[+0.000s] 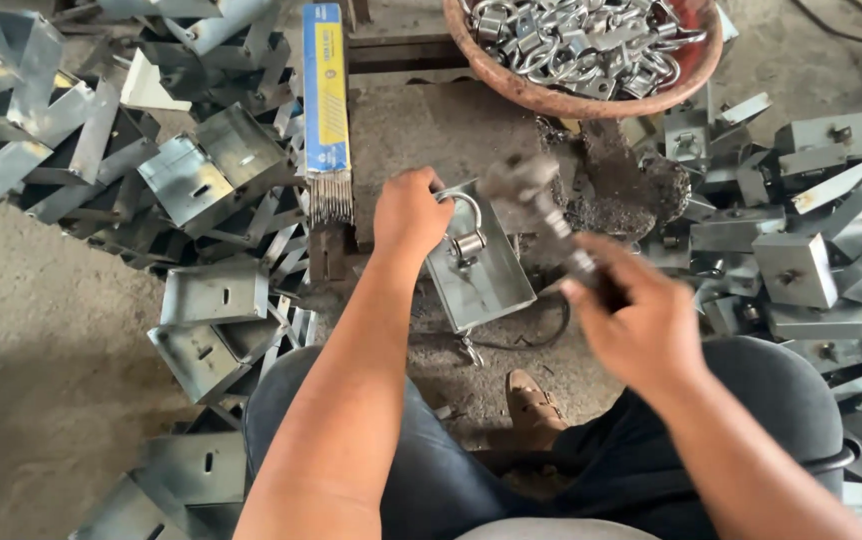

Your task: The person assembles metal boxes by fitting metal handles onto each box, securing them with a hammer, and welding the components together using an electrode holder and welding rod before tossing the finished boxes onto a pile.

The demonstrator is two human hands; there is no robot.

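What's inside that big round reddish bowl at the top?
The reddish bowl is heaped with shiny metal rings and clips. They cover the bowl's bottom, so anything under the pile is hidden, and the far side is cut off by the picture's edge.

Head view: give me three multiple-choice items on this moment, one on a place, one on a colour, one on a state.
1. Where does the round basin of metal rings sit?
A. top of the view, beyond the hands
B. on the person's lap
C. far left, among the brackets

2. What colour is the long box of welding rods?
A. red and white
B. blue and yellow
C. green

3. What is the left hand doing?
A. hanging free
B. gripping the hammer
C. resting on the metal bracket with a ring

Answers:
1. A: the basin lies at the upper edge.
2. B: the box has a blue frame and yellow panel.
3. C: the left hand holds the bracket at its edge, while the right hand grips the blurred hammer.
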